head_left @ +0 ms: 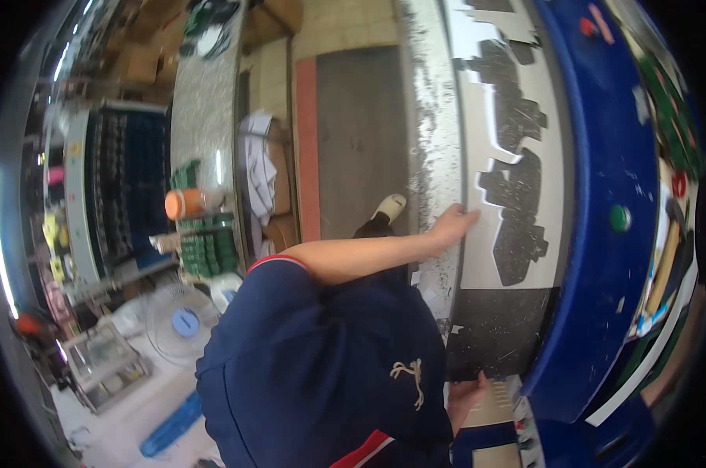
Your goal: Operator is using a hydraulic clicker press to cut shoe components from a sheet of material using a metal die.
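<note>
1. One person in a navy shirt leans over the work, a pale cord knotted on the cloth and red-and-white trim at the sleeves.
2. Two bare hands are at the work. The right hand is at the near end of a dark board, fingertips by its edge; from where I stand, I cannot tell whether its grip is closed on it.
3. The left hand reaches out on a straight arm, fingertips at the side edge of a pale sheet; whether that grip pinches the sheet or only rests there, I cannot tell.
4. The pale sheet lies just beyond the dark board, between a worn white strip and a blue casing with a green button. Irregular dark, scratched patches show within its outline.
5. One light shoe shows below, beside a dark floor mat.
6. Behind the person, a fan stands on a pale counter.
7. Farther off, an orange-ended container sits near green stacks, by a grey counter; cardboard boxes lie beyond.
</note>
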### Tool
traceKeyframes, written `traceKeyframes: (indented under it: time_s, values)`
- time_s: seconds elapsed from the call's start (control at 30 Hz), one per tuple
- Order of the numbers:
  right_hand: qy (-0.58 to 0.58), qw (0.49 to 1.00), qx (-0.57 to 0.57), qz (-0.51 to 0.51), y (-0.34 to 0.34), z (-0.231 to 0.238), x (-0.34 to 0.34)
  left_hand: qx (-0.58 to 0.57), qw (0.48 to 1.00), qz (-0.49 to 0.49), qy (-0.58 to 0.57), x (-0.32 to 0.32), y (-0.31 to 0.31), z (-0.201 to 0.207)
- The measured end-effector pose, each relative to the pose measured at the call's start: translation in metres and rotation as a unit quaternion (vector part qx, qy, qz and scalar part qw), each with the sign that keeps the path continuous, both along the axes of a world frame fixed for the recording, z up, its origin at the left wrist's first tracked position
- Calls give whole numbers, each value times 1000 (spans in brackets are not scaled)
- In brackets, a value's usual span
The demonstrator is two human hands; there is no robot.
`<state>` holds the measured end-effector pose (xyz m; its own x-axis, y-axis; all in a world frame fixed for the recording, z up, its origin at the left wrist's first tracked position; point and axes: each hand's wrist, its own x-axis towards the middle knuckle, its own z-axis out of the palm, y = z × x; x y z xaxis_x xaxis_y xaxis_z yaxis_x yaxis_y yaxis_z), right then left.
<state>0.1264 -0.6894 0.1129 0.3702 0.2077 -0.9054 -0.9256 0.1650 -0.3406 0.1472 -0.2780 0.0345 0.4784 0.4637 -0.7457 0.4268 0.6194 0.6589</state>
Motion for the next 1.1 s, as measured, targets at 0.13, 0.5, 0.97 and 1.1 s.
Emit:
traceKeyframes:
  time_s: [0.13,0.5,0.97,1.1]
  values:
    - [-41,995,-61,61,23,19,2,109,991,-46,57,3,0,28]
    - [62,988,-105,92,-10,15,24,90,993,-56,45,-4,6,50]
    - [-34,994,-100,40,40,54,4,581,796,-162,-45,-19,82,-24]
    - [-25,997,-64,25,43,58,0,689,596,-388,143,-10,102,-14]
